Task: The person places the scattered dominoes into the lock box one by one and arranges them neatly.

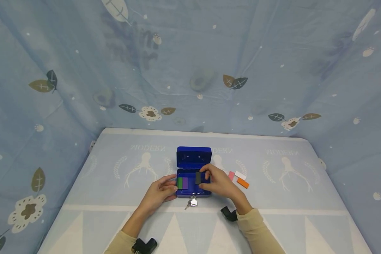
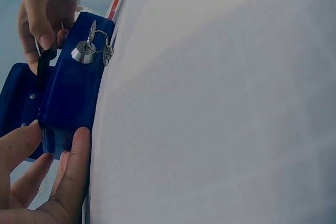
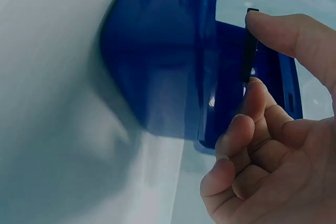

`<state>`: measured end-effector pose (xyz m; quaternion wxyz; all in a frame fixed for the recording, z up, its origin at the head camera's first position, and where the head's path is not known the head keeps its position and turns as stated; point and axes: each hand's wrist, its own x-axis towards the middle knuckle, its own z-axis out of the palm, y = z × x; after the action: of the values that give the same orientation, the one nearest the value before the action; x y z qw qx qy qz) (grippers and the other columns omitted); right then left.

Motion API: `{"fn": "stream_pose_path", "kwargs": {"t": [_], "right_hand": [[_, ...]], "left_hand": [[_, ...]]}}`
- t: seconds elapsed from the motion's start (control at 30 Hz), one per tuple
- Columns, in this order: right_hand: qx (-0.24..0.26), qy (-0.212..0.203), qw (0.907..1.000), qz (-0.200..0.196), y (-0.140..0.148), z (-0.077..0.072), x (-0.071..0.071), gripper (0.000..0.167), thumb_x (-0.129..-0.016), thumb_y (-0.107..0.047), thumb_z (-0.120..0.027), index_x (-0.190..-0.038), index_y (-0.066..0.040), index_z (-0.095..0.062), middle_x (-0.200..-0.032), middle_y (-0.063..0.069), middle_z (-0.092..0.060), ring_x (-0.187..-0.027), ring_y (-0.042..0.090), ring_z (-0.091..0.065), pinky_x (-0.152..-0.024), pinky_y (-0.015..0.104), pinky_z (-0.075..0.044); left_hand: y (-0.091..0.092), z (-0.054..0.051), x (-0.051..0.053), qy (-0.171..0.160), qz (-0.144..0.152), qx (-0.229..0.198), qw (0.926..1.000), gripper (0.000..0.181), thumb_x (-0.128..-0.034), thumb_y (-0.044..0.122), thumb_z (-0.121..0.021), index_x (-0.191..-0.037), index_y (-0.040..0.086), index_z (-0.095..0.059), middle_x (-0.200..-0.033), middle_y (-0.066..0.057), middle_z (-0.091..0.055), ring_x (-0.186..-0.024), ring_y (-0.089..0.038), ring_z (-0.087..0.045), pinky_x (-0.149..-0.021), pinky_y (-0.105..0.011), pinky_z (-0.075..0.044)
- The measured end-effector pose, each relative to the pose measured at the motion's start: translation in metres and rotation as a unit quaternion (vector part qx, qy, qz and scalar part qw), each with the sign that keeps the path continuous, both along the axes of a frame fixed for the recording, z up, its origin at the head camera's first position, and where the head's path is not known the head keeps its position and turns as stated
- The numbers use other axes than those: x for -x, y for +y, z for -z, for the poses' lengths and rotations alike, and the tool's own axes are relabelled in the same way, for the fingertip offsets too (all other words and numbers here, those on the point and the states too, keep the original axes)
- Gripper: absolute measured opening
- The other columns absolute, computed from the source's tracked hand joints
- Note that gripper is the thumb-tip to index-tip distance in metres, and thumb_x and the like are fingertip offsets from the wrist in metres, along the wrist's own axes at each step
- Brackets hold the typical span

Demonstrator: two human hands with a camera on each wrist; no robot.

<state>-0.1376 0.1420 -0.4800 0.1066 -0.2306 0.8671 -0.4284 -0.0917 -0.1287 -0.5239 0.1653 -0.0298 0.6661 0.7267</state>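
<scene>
A small blue metal cash box [image 1: 193, 192] stands with its lid [image 1: 194, 157] tipped back. Its front lock [image 2: 84, 52] has keys [image 2: 108, 53] on a ring hanging from it. My left hand [image 1: 160, 193] holds the box's left end, thumb at the upper edge and a finger low on the wall. Between thumb and fingertip, my right hand [image 1: 220, 181] pinches a thin dark grey block [image 1: 198, 178] over the right part of the box. It stands on edge; whether it touches the floor I cannot tell. Inside at the left lie a green block [image 1: 180, 183] and a purple block [image 1: 185, 183].
Right of the box, on the patterned tabletop [image 1: 273, 197], lie a pink block [image 1: 231, 175], a white block [image 1: 240, 175] and an orange block [image 1: 242, 182]. Dark wrist mounts [image 1: 145, 246] sit on both forearms. A blue patterned curtain [image 1: 190, 63] surrounds the table's back and sides.
</scene>
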Motion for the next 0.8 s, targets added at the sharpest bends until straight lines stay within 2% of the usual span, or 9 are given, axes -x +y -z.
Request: {"fn": "stream_pose_path", "kwargs": {"t": [0.13, 0.33, 0.47, 0.67, 0.8], "right_hand": [[-0.002, 0.008, 0.9999, -0.007, -0.006, 0.004, 0.002, 0.044, -0.083, -0.016, -0.082, -0.119, -0.009, -0.058, -0.088, 0.001, -0.054, -0.062, 0.010, -0.042, -0.054, 0.024, -0.039], [-0.021, 0.015, 0.9997, -0.004, -0.014, 0.011, 0.003, 0.043, -0.083, -0.018, -0.083, -0.118, -0.009, -0.061, -0.087, 0.000, -0.054, -0.072, 0.015, -0.046, -0.062, 0.028, -0.042], [-0.048, 0.038, 0.9981, 0.007, -0.021, 0.015, 0.003, 0.042, -0.081, -0.020, -0.084, -0.116, -0.012, -0.063, -0.086, -0.002, -0.054, -0.079, 0.017, -0.045, -0.066, 0.030, -0.041], [-0.098, 0.068, 0.9929, 0.002, -0.030, 0.022, 0.002, 0.043, -0.080, -0.023, -0.085, -0.115, -0.012, -0.064, -0.084, -0.006, -0.052, -0.084, 0.017, -0.043, -0.073, 0.033, -0.036], [-0.119, 0.084, 0.9893, 0.006, -0.033, 0.023, 0.001, 0.042, -0.079, -0.023, -0.085, -0.114, -0.011, -0.064, -0.084, -0.005, -0.052, -0.085, 0.018, -0.044, -0.073, 0.035, -0.036]], "left_hand": [[0.000, 0.000, 0.000, 0.000, 0.002, 0.002, 1.0000, 0.053, -0.0933, 0.002, -0.069, -0.144, 0.002, -0.051, -0.124, -0.022, -0.058, -0.108, -0.027, -0.063, -0.085, -0.042, -0.060], [0.000, -0.001, 0.000, -0.005, 0.002, -0.003, 1.0000, 0.054, -0.0934, 0.003, -0.069, -0.144, 0.002, -0.051, -0.124, -0.022, -0.058, -0.110, -0.029, -0.063, -0.086, -0.043, -0.059], [0.000, -0.003, 0.000, -0.008, 0.000, -0.003, 1.0000, 0.054, -0.0930, 0.003, -0.069, -0.144, 0.002, -0.051, -0.124, -0.022, -0.058, -0.110, -0.028, -0.062, -0.086, -0.042, -0.059], [-0.001, -0.003, 0.000, -0.006, 0.006, -0.003, 1.0000, 0.054, -0.0933, 0.003, -0.069, -0.144, 0.002, -0.051, -0.125, -0.023, -0.057, -0.110, -0.028, -0.062, -0.087, -0.042, -0.059], [-0.001, -0.002, 0.000, -0.006, 0.008, -0.003, 0.9999, 0.054, -0.0936, 0.003, -0.069, -0.144, 0.002, -0.051, -0.125, -0.023, -0.057, -0.109, -0.027, -0.062, -0.087, -0.041, -0.059]]}}
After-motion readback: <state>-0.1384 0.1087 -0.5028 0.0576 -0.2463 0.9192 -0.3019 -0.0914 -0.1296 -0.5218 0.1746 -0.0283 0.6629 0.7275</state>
